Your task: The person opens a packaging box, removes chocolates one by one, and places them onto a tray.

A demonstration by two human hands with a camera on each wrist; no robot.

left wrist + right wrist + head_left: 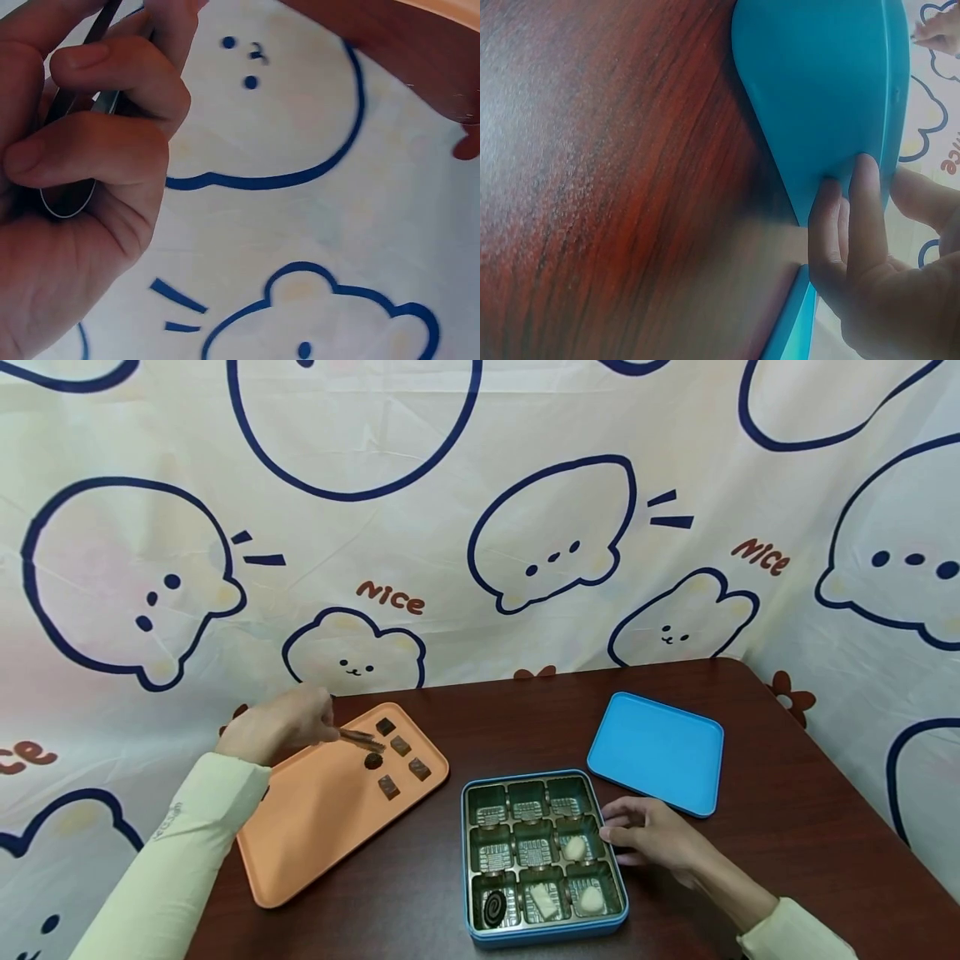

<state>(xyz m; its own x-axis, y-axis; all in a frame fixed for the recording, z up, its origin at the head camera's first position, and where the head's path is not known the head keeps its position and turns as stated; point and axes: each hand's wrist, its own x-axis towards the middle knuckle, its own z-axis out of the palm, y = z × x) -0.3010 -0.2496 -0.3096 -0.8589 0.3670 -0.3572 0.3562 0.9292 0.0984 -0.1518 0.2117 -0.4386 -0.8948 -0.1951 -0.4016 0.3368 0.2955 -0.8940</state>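
My left hand (281, 725) grips a pair of slim metal tongs (362, 740) above the orange tray (315, 827); their looped end shows in the left wrist view. The tong tips hover by a round dark chocolate (373, 762); whether they touch it I cannot tell. Several square brown chocolates (401, 746) lie around it. My right hand (652, 833) rests its fingers along the side of a blue tin (547, 933), thumb near the rim. Inside the tin's gold divided insert sit a black swirl piece (494, 908), a white block (543, 901) and two white rounded pieces (592, 899).
A blue lid (660, 752) lies flat behind the tin to the right, close to my right hand. The dark wooden table (517, 727) ends at a patterned cloth (450, 543) behind and on the right. The tray is left of the tin.
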